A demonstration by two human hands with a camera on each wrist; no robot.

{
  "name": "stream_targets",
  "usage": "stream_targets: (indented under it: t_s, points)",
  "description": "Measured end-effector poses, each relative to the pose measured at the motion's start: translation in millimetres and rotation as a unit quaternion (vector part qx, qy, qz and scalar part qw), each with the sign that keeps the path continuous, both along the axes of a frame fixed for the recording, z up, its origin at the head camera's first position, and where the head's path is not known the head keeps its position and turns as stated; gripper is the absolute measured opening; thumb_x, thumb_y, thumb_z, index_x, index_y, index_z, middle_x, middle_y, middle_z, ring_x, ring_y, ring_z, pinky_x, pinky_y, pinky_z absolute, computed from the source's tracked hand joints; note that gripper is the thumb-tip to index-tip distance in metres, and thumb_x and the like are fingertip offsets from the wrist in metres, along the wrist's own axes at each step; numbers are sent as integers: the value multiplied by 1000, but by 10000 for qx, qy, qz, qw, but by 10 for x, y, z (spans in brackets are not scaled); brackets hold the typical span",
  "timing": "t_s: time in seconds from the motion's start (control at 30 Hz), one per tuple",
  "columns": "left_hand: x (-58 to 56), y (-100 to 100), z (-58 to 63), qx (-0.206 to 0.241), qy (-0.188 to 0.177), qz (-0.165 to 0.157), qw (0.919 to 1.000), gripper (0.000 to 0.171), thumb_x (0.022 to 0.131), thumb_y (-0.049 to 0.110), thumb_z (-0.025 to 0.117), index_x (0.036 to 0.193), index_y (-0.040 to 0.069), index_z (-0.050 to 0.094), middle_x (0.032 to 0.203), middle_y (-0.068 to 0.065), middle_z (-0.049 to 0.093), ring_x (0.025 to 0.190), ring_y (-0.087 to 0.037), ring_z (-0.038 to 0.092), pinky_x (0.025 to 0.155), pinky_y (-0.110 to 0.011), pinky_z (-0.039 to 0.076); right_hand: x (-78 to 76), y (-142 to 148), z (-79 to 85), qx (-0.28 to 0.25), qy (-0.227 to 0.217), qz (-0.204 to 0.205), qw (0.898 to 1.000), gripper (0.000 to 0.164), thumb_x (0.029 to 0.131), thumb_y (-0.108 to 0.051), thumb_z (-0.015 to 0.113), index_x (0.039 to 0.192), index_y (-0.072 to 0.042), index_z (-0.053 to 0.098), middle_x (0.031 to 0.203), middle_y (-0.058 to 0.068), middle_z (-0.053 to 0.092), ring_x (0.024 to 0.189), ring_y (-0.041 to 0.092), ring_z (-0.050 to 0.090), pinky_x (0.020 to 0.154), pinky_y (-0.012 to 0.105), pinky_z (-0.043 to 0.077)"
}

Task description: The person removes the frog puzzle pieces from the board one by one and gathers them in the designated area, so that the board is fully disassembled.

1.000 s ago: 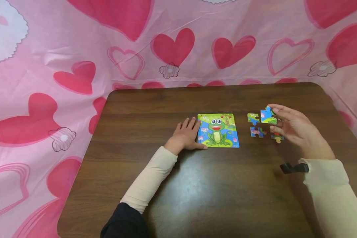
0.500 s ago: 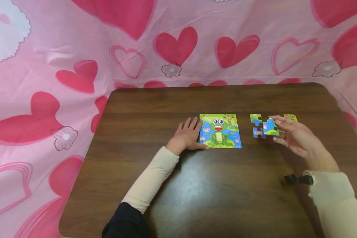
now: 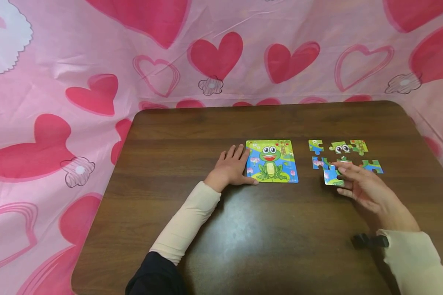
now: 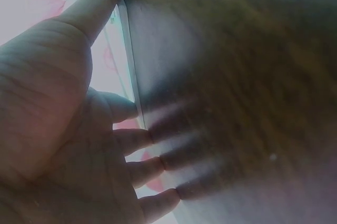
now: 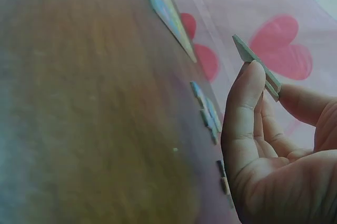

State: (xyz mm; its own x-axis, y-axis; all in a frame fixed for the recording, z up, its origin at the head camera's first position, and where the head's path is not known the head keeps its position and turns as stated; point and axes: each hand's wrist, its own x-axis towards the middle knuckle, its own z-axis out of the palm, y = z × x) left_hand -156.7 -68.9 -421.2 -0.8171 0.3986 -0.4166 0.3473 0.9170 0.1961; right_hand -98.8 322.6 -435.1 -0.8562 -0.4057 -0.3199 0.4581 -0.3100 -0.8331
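Note:
My right hand [image 3: 371, 190] pinches a jigsaw piece [image 3: 332, 177] with blue and green print, just in front of the other pieces. In the right wrist view the piece [image 5: 255, 68] is seen edge-on between thumb and fingers, above the table. My left hand [image 3: 229, 169] rests with fingers spread at the left edge of a square frog picture [image 3: 270, 162], its thumb at the near-left corner. Loose jigsaw pieces lie in two rows: a flowered piece [image 3: 315, 146], a piece with frog eyes [image 3: 340, 148], a pink-and-blue piece [image 3: 319, 163], and others. One middle piece is partly hidden by the right hand.
A brown wooden table [image 3: 192, 135] with rounded corners carries everything. Behind and to the left hangs a pink cloth [image 3: 240, 16] with red hearts. A black strap [image 3: 369, 241] sits at the right cuff.
My right hand has moved toward the near side with the jigsaw piece, uncovering more pieces behind it. The left hand and the frog picture stay in place.

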Motion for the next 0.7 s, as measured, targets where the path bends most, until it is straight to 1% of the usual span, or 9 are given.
stream_targets:
  t_s: [0.2,0.37,0.53,0.7]
  points:
    - [9,-3,6,-7,-1,17,10000,110,88,74,59,165,22,2,173,-5,-2,160,-30,-2,128,-52,8,35,6,-68,-75,-127,37,9999,37,110,-10,38,127,-19,70,117,-12,65,92,12,67,79,32,60]
    - [3,4,2,-9,20,3,10000,110,87,75,59,165,22,3,173,-6,-1,160,-30,0,128,-52,9,38,11,-77,-35,-115,43,9999,36,110,-10,39,127,-19,70,118,-12,64,93,11,66,79,32,60]
    - [-5,3,-9,30,17,11,10000,110,87,74,60,165,22,3,173,-6,-1,160,-30,0,128,-53,10,31,5,-76,146,-93,57,9998,35,110,-10,40,124,-20,71,115,-12,64,91,11,66,77,32,60]
    - [-10,2,-9,60,-2,18,10000,110,87,74,60,165,22,3,173,-6,-1,160,-30,-1,128,-53,9,19,14,-89,587,-77,173,9981,34,110,-13,41,122,-23,71,116,-15,63,93,9,65,79,32,60]
